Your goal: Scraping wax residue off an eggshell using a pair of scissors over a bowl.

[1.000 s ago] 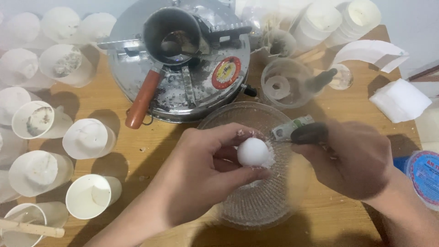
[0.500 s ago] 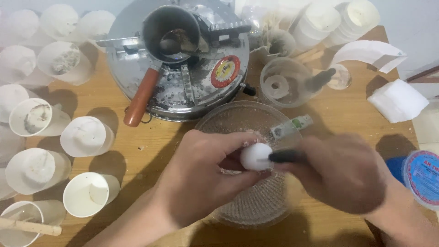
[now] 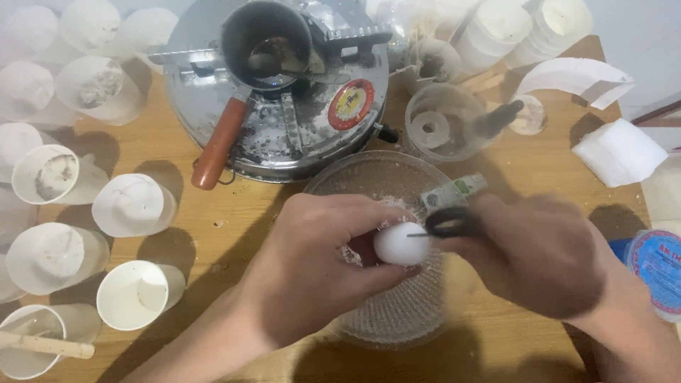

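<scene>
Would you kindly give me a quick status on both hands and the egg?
Left hand grips egg over glass bowl. Right hand holds dark-handled tool, tip at the egg. Nothing between them.

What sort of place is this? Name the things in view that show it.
Probably a home craft or kitchen worktable: a wooden table crowded with white paper cups, a metal pot, and a glass bowl under hands working an egg.
</scene>
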